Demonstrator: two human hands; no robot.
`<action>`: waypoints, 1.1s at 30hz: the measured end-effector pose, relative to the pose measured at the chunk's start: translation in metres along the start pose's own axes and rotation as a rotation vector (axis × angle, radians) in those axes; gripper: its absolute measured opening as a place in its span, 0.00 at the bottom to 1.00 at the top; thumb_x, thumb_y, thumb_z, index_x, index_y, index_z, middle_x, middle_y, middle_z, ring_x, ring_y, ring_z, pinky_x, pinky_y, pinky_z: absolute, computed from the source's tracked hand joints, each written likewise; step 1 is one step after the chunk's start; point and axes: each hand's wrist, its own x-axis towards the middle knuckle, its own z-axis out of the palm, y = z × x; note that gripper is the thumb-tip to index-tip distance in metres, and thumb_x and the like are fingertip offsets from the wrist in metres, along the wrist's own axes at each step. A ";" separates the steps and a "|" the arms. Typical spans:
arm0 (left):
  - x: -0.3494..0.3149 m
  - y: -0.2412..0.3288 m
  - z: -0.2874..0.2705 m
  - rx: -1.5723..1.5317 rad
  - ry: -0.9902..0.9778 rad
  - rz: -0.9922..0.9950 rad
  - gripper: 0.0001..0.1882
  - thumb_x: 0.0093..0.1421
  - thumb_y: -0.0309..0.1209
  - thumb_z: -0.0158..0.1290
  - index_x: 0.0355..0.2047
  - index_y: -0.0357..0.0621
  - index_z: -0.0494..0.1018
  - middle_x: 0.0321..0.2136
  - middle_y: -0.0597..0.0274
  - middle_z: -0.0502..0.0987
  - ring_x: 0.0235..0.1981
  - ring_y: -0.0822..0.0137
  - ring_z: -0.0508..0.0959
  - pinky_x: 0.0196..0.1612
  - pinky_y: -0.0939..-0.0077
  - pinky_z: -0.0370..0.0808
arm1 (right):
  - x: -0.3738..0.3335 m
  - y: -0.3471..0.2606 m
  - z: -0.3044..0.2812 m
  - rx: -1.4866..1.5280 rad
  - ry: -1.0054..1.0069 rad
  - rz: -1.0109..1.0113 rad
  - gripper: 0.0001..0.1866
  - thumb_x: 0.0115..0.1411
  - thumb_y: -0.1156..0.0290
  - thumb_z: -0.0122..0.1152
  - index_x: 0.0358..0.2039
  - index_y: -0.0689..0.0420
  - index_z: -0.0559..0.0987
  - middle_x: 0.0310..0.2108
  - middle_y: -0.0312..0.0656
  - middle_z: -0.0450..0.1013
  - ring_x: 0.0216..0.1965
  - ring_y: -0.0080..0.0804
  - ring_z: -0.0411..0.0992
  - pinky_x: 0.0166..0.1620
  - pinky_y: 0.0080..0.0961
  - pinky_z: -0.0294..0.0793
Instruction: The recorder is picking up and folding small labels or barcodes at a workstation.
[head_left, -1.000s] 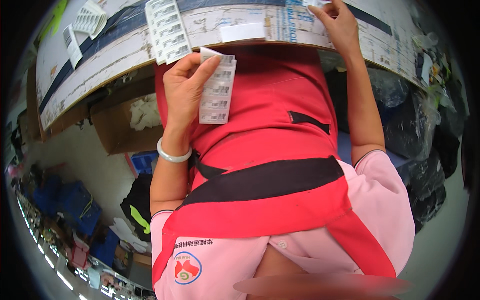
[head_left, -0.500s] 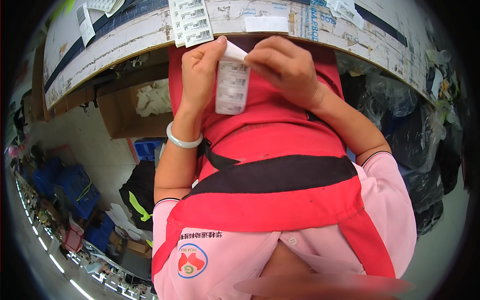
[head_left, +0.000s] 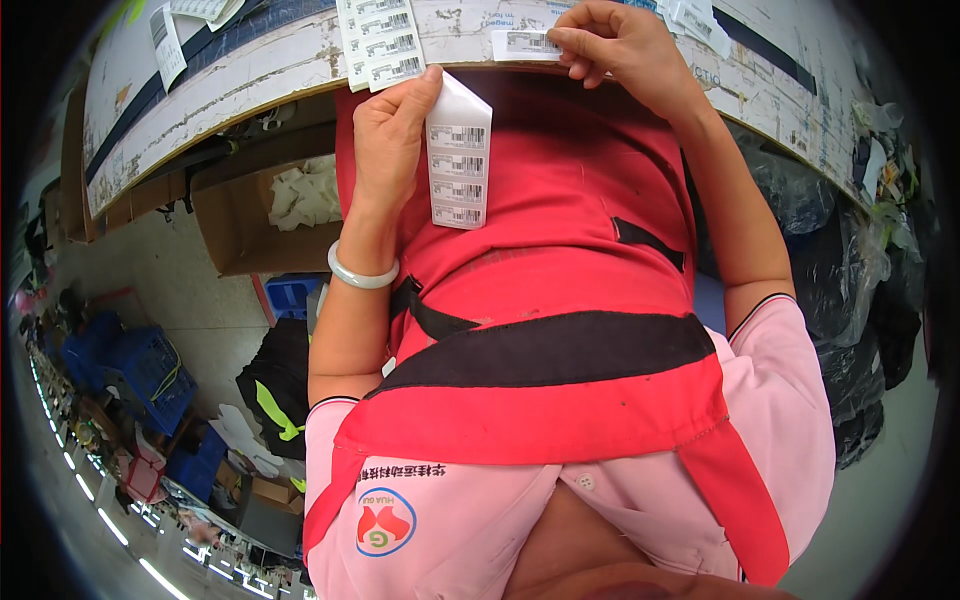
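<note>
My left hand (head_left: 388,140) is closed, thumb and fingers pinching the top of a strip of white barcode labels (head_left: 459,175). The strip hangs in front of the red apron, its top end bare and folded into a slant. At the bench edge, my right hand (head_left: 630,55) pinches the right end of a single barcode label (head_left: 527,42). That label lies over a small blank white slip (head_left: 500,46) on the bench; whether it is stuck down I cannot tell. Beside my left hand, sheets of barcode labels (head_left: 385,45) overhang the bench edge.
The worn bench (head_left: 250,85) spans the far side. More labels lie on it at the left (head_left: 166,48) and right (head_left: 695,25). Under it stands a cardboard box (head_left: 222,235) with pale scraps. Dark plastic bags (head_left: 850,290) are heaped at the right.
My right hand has moved away from the strip, up and right to the bench, with a single label. The strip's upper end now shows bare backing. My left hand has barely moved.
</note>
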 end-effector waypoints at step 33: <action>-0.002 -0.001 0.004 0.014 -0.002 -0.050 0.17 0.65 0.39 0.55 0.28 0.36 0.80 0.21 0.68 0.77 0.19 0.81 0.71 0.22 0.86 0.66 | 0.016 -0.008 0.002 -0.155 0.010 0.105 0.08 0.57 0.69 0.62 0.30 0.62 0.80 0.22 0.37 0.75 0.20 0.21 0.73 0.23 0.17 0.74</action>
